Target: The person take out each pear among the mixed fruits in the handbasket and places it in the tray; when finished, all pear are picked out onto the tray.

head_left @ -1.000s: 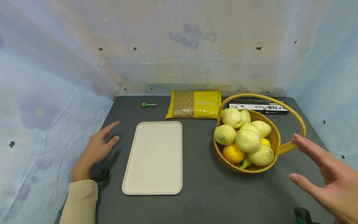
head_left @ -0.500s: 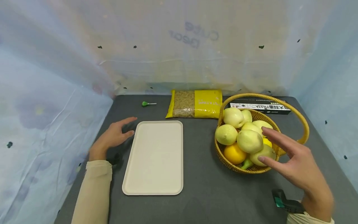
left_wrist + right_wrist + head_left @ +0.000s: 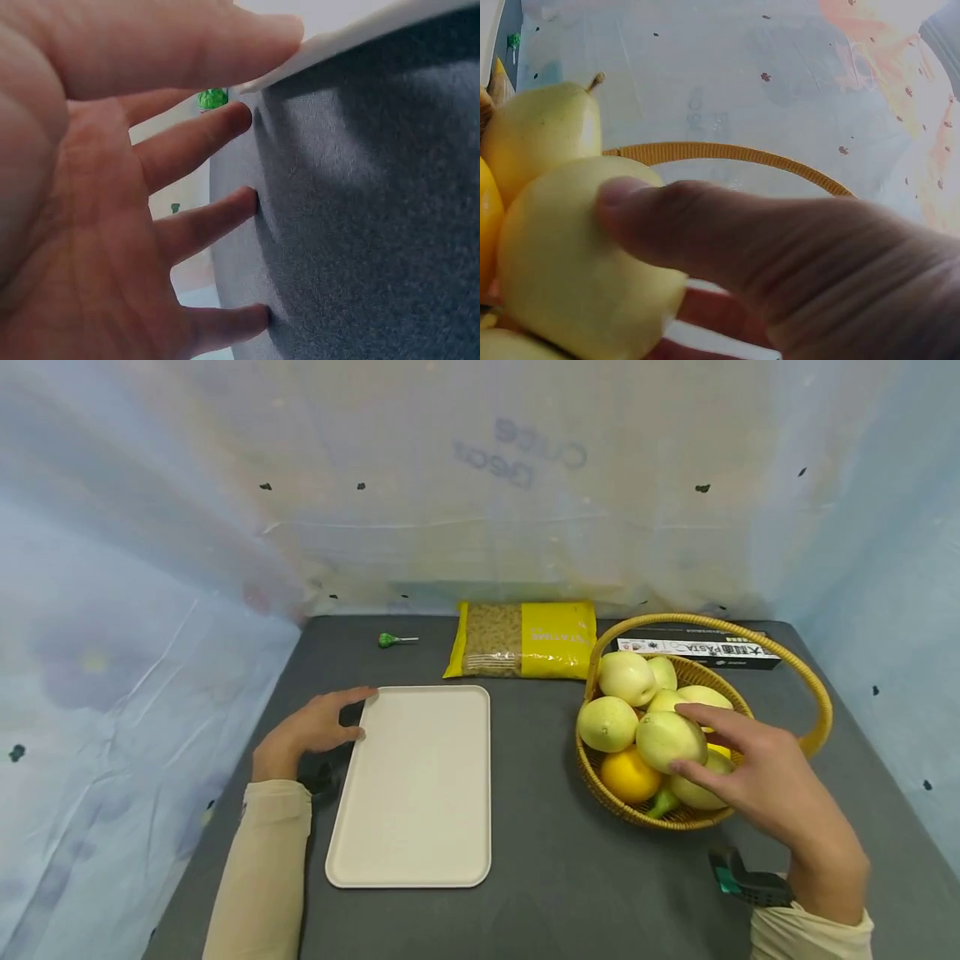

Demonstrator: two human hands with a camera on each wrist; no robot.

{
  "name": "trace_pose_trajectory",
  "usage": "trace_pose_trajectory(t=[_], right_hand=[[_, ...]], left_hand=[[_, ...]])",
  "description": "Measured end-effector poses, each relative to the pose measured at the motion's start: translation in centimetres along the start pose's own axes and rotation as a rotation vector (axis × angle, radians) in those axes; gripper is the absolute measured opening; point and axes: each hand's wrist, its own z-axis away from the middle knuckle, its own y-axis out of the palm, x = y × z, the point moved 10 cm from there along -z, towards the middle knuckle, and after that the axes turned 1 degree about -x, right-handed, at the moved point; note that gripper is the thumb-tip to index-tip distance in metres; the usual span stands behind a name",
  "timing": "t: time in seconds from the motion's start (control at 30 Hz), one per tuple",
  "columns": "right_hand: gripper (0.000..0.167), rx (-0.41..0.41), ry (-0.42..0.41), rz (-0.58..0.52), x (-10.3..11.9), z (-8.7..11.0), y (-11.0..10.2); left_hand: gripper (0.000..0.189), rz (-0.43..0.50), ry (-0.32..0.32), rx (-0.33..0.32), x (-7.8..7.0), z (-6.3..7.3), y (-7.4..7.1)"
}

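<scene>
The right hand (image 3: 768, 772) pinches a pear (image 3: 667, 742) in the basket (image 3: 632, 813), well right of the tray (image 3: 412, 793), whose left edge the left hand (image 3: 309, 731) (fingers spread) touches.

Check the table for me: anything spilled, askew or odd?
Nothing looks spilled or damaged. The one slight oddity is the green lollipop, lying by itself beyond the tray, while the fruit is gathered in the basket.

Beige left sleeve (image 3: 258, 868), lower left; matching beige right sleeve (image 3: 813, 933), lower right, beside a black wrist camera (image 3: 759, 887) marked with green.
</scene>
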Motion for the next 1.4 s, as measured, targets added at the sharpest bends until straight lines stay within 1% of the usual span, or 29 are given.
trace_pose_trajectory(t=[0.13,0.23,0.33,0.5,0.57,0.67,0.77,0.9,1.0,1.1,1.2,1.27,1.4], right_hand=[[0.069,0.071,0.042,0.003,-0.2,-0.4,0.6],[0.073,0.127,0.058,0.013,-0.1,-0.7,1.3],[0.079,0.146,0.071,0.042,-0.2,-0.9,1.6],[0.078,0.106,0.076,0.063,-0.4,-0.8,0.9],[0.078,0.069,0.074,0.062,-0.4,-0.6,0.2],[0.081,-0.010,0.059,0.050,0.1,-0.5,-1.1],[0.085,-0.090,0.011,-0.018,1.3,-0.9,-2.3],[0.095,-0.144,-0.067,-0.119,3.3,-1.9,-3.1],[0.100,-0.144,-0.094,-0.153,4.5,-2.7,-3.1],[0.097,-0.139,-0.133,-0.205,5.7,-3.8,-2.9],[0.092,-0.134,-0.179,-0.294,7.0,-5.2,-2.4],[0.090,-0.128,-0.202,-0.351,7.9,-6.1,-1.8],[0.085,-0.104,-0.219,-0.445,9.5,-7.8,0.0]], left_hand=[[0.079,-0.019,0.000,0.005,0.3,0.3,-0.1],[0.081,-0.025,-0.015,0.019,0.5,0.4,-0.1],[0.084,-0.030,-0.039,0.041,0.6,0.5,-0.1],[0.087,-0.050,-0.064,0.068,0.4,0.3,0.1],[0.087,-0.049,-0.073,0.075,0.4,0.3,0.2],[0.089,-0.041,-0.081,0.083,0.3,0.4,0.2],[0.090,-0.033,-0.084,0.080,0.3,0.6,0.1],[0.089,-0.025,-0.076,0.076,0.2,0.7,0.1],[0.090,-0.020,-0.066,0.085,0.0,0.7,0.1],[0.091,-0.021,-0.067,0.090,0.1,0.7,0.1],[0.091,-0.027,-0.068,0.088,0.2,0.8,0.0],[0.091,-0.027,-0.069,0.088,0.2,0.8,0.0],[0.090,-0.030,-0.071,0.092,0.2,0.7,0.1]])
